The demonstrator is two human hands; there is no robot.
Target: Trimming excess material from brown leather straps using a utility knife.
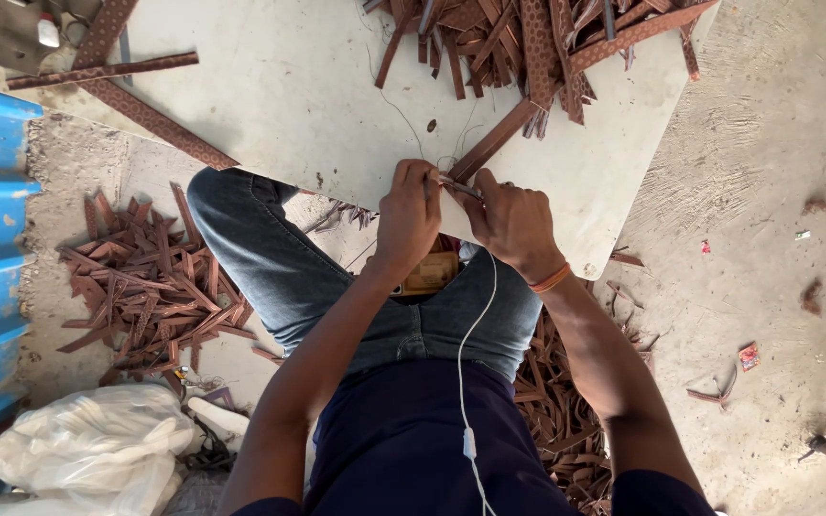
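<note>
The fingers hide what is perhaps a thin tool.

We count two hands, one white board, three heaps of brown strips, one plastic bag.

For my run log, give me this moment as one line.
left hand: grips brown strip end | right hand: pinches same end | surface: white board | nearby: strip pile, floor scraps
</note>
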